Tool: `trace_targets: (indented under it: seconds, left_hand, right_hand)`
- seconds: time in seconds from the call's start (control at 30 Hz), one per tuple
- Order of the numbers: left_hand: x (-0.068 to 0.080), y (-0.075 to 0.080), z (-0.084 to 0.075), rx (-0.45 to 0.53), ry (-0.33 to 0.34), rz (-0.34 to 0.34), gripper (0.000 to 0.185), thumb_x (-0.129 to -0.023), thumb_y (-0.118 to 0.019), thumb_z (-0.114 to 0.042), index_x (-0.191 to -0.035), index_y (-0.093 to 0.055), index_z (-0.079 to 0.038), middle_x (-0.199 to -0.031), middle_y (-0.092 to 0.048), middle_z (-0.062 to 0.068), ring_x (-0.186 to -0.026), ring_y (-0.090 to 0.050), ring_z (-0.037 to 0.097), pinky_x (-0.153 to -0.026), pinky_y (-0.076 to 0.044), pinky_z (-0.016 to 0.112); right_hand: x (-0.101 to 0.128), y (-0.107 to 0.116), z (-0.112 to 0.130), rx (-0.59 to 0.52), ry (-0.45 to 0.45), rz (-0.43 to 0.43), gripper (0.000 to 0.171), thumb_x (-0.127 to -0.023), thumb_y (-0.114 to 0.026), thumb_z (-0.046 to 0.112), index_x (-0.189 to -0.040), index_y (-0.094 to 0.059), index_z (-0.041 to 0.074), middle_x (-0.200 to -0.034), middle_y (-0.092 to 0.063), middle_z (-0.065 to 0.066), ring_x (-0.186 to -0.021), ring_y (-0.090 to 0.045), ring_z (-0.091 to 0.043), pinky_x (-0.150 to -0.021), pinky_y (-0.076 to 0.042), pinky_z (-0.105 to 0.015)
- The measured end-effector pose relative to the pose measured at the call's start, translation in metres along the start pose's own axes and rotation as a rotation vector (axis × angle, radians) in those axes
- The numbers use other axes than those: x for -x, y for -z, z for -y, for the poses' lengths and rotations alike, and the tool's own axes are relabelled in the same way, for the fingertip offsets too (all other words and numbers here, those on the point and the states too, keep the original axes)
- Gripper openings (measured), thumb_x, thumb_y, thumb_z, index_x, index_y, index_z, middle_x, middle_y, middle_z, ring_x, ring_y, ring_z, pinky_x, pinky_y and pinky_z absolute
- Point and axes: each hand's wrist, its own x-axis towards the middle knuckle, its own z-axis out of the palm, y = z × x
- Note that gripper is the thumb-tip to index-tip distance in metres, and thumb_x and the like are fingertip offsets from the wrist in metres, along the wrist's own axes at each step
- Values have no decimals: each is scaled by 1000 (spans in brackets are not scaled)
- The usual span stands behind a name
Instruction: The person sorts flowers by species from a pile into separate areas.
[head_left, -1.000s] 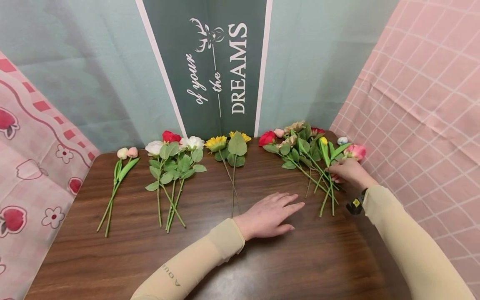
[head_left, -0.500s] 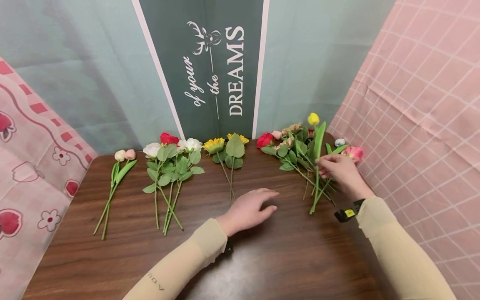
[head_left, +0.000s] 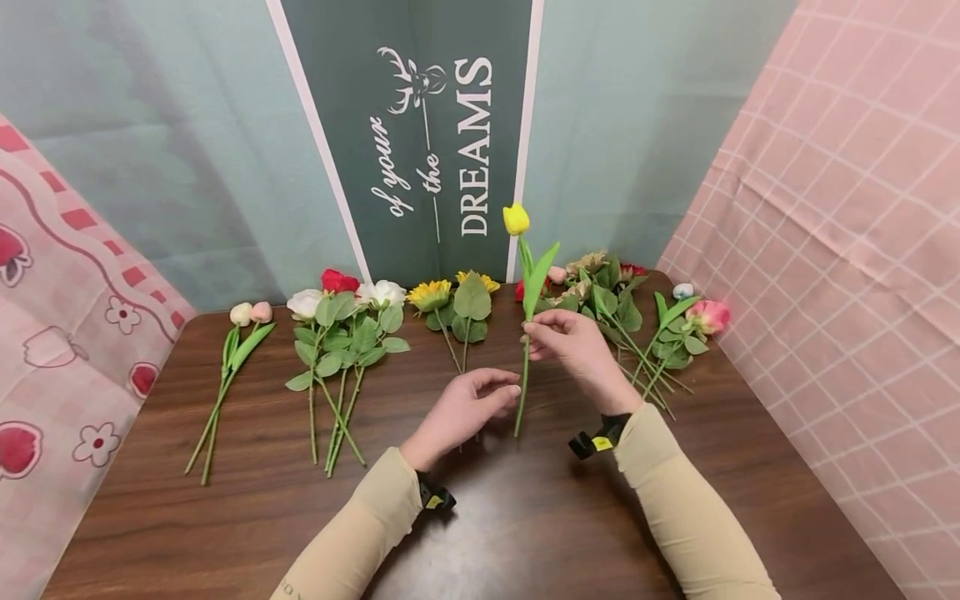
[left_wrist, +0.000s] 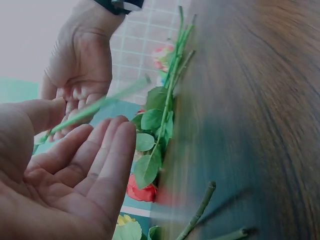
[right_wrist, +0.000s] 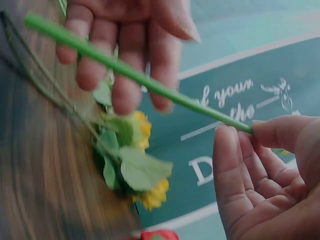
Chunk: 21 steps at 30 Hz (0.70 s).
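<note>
In the head view my right hand (head_left: 573, 346) pinches a yellow tulip (head_left: 516, 219) upright above the table by its green stem (head_left: 522, 383). The right wrist view shows thumb and fingertips of the right hand (right_wrist: 265, 170) meeting on that stem (right_wrist: 135, 75). My left hand (head_left: 461, 408) is just left of the stem's lower part, fingers loosely bent and holding nothing. Seen from the left wrist, the left hand's palm (left_wrist: 75, 180) faces up beside the stem (left_wrist: 100, 104); contact between them cannot be made out.
Two sunflowers (head_left: 430, 296) lie behind my left hand. White and red roses (head_left: 339, 281) lie left of them, and pale tulips (head_left: 261, 312) farther left. A mixed pile of flowers (head_left: 618, 310) lies right, near a pink flower (head_left: 708, 317). Curtains border the brown table (head_left: 247, 517).
My right hand has lifted the yellow tulip from the right-hand pile and carried it left to the middle. My left hand has drawn slightly left, its fingers now more bent.
</note>
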Motion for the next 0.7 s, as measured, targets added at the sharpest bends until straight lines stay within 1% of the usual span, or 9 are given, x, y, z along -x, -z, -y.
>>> trace_targets:
  seconds: [0.03, 0.1, 0.2, 0.23, 0.3, 0.33, 0.47, 0.57, 0.7]
  left_hand:
    - [-1, 1, 1, 44, 8, -1, 35, -101, -67, -23, -127, -67, 2, -115, -72, 16, -94, -73, 31, -84, -61, 44]
    - [-1, 2, 3, 82, 11, -6, 32, -101, -67, -19, -124, -67, 4, -112, -73, 21, -92, -74, 33, -81, -61, 42]
    - [-2, 3, 7, 109, 10, -12, 30, -100, -67, -14, -120, -66, 10, -108, -72, 26, -91, -73, 38, -77, -62, 39]
    - [-2, 3, 8, 114, 12, -16, 29, -100, -67, -12, -119, -66, 10, -106, -73, 26, -91, -73, 39, -76, -62, 38]
    - [-2, 2, 10, 113, 10, -25, 28, -100, -67, -10, -117, -65, 11, -103, -73, 25, -87, -73, 37, -74, -62, 39]
    - [-2, 2, 11, 103, 12, -30, 27, -99, -68, -10, -116, -66, 11, -102, -73, 24, -84, -73, 33, -74, -62, 40]
    - [-1, 2, 14, 66, 17, -37, 23, -98, -70, -10, -113, -69, 8, -98, -73, 23, -74, -70, 20, -72, -62, 46]
    - [-2, 2, 16, 50, 21, -43, 21, -97, -71, -10, -111, -70, 6, -96, -73, 22, -73, -69, 18, -73, -61, 49]
    - [-3, 2, 14, 58, 18, -69, 24, -96, -72, -10, -113, -70, 7, -96, -74, 18, -75, -71, 20, -71, -62, 44]
  right_hand:
    - [-1, -5, 0, -12, 3, 10, 39, -97, -74, 28, -116, -66, -5, -105, -70, -25, -82, -71, -23, -83, -60, -47]
    - [-2, -12, 0, -37, 5, 20, 34, -96, -75, 25, -113, -66, -4, -104, -70, -24, -82, -71, -23, -84, -60, -48]
    - [-4, -17, -2, -74, 4, 31, 31, -96, -75, 20, -112, -65, -5, -102, -70, -21, -81, -71, -22, -81, -61, -43]
    - [-4, -18, -2, -82, 1, 32, 30, -96, -75, 19, -112, -65, -5, -101, -71, -19, -81, -71, -22, -80, -61, -41]
    - [-3, -19, -3, -100, -3, 38, 31, -95, -74, 16, -113, -64, -6, -102, -71, -18, -83, -72, -22, -80, -62, -39]
    - [-3, -19, -4, -105, -4, 42, 31, -96, -74, 16, -114, -64, -6, -103, -72, -18, -85, -72, -23, -80, -61, -39]
    - [-4, -20, -6, -129, 4, 40, 34, -96, -73, 15, -119, -62, -9, -107, -73, -19, -93, -72, -28, -85, -60, -43]
    - [-5, -21, -8, -139, 12, 24, 35, -97, -72, 13, -120, -62, -11, -107, -73, -19, -95, -72, -28, -88, -59, -46]
    - [-6, -23, -11, -135, 10, 19, 31, -97, -71, 12, -118, -62, -9, -106, -74, -18, -92, -73, -24, -87, -60, -44]
